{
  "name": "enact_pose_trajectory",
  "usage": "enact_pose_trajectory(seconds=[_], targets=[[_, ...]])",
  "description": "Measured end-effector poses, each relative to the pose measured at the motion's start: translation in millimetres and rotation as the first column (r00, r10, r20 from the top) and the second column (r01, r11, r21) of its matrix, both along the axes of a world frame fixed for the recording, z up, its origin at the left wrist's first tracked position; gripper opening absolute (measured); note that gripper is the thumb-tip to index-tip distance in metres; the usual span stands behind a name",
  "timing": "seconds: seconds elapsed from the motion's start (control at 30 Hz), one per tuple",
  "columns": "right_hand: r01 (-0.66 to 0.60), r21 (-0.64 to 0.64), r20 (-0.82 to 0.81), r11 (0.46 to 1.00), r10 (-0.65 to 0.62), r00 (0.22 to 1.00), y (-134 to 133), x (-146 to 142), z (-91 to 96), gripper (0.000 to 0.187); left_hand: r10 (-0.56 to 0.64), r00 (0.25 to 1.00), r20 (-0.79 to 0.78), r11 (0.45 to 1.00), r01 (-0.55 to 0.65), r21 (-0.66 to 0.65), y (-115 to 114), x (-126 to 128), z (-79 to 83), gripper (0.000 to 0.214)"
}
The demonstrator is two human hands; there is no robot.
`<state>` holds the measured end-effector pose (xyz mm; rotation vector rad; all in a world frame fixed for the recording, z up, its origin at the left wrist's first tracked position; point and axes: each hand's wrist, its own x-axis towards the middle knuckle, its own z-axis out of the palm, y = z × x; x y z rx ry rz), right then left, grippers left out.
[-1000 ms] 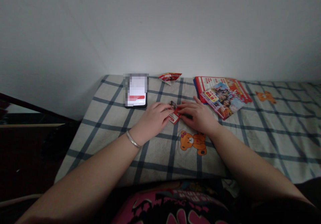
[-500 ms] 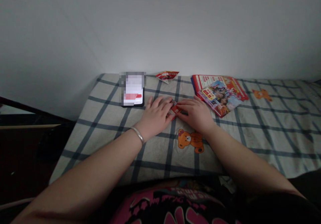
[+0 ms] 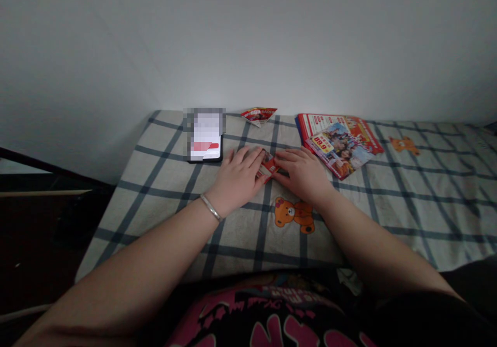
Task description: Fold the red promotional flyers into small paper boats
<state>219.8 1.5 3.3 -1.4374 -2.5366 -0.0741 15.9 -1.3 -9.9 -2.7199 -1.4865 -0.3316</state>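
A small red-and-white folded paper [image 3: 267,165] lies on the checked cloth between my hands, partly covered by fingers. My left hand [image 3: 240,176], with a silver bangle at the wrist, holds its left side between thumb and index finger while the outer fingers rest on the cloth. On the paper's right corner, my right hand [image 3: 305,172] closes with thumb and fingertips. Behind my hands, by the wall, sits another folded red paper piece [image 3: 259,115], shaped like a flat triangle. To the right is a stack of printed flyers [image 3: 339,147], one lying askew on top.
A phone [image 3: 207,134] with its screen lit and partly blurred lies left of the folded triangle. The checked cloth [image 3: 236,238] has printed bears on it. A pale wall [image 3: 248,41] stands along the back, and the surface ends at a left edge.
More of the folded paper shows between my hands now. My right fingers have moved slightly along its right side. The whole view has tilted slightly; the phone and flyers lie where they were.
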Motion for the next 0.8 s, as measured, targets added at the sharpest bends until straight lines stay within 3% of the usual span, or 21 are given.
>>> enact_pose_trajectory(seconds=[0.27, 0.53, 0.8], targets=[[-0.001, -0.006, 0.042, 1.000, 0.001, 0.999, -5.7, 3.9, 7.5, 0.027, 0.045, 0.996, -0.077, 0.999, -0.045, 0.000, -14.5, -5.3, 14.8, 0.059], [0.067, -0.037, 0.013, 0.997, -0.067, 0.998, -8.1, 3.6, 9.2, 0.020, 0.057, 0.992, -0.116, 0.998, -0.054, 0.033, -15.8, -12.8, 22.6, 0.029], [-0.082, -0.040, -0.096, 0.996, 0.078, 0.992, -1.3, 8.2, -0.8, 0.034, 0.030, 0.998, -0.055, 0.997, -0.026, 0.072, -7.3, -19.9, 18.5, 0.024]])
